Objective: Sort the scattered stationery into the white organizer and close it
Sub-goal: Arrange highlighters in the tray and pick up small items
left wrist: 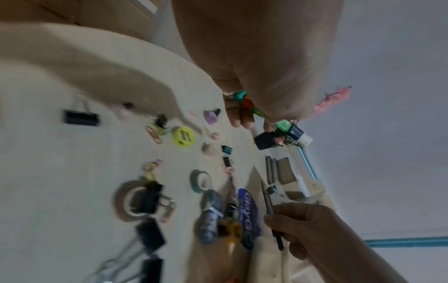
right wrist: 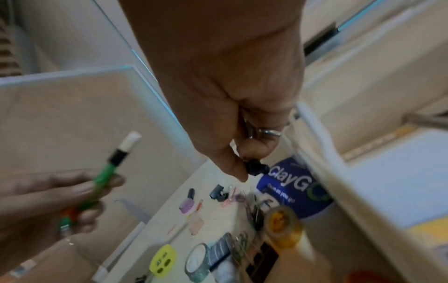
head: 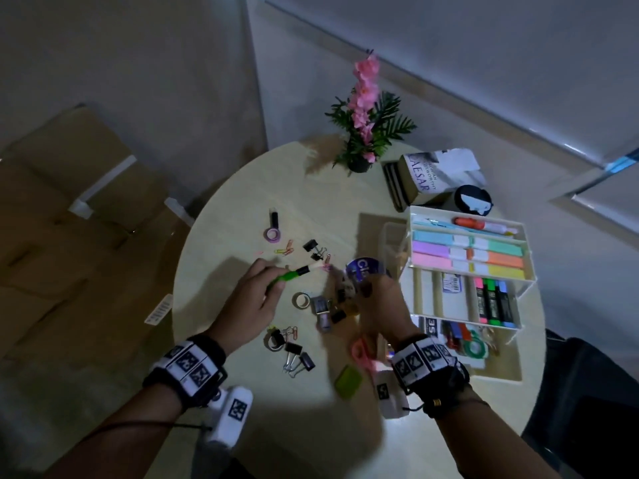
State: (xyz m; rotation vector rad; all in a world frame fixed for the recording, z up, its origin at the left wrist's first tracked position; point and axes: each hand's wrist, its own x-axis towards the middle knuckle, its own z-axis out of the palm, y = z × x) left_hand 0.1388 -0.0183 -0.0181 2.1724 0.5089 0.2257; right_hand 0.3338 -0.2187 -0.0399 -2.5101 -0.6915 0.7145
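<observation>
My left hand (head: 276, 279) hovers above the round table and grips a green marker (head: 292, 274) with a black band and a white tip; the marker also shows in the right wrist view (right wrist: 106, 173). Beside the open white organizer (head: 529, 252), my right hand (head: 367, 288) pinches a slim black pen-like item (left wrist: 277, 236), its black end visible at my fingertips (right wrist: 254, 168). The organizer's tiers hold pastel sticky notes (head: 466, 252) and highlighters (head: 492, 300). Binder clips (head: 298, 352), paper clips (head: 286, 248), tape rolls (head: 301, 300) and a blue ClayGo disc (head: 361, 267) lie scattered between my hands.
A pink flower pot (head: 363, 133), stacked books (head: 422, 178) and a black round lid (head: 473, 200) stand at the table's back. Pink scissors (head: 361, 352) and a green pad (head: 348, 382) lie near the front edge. Cardboard boxes (head: 69, 219) sit on the floor to the left.
</observation>
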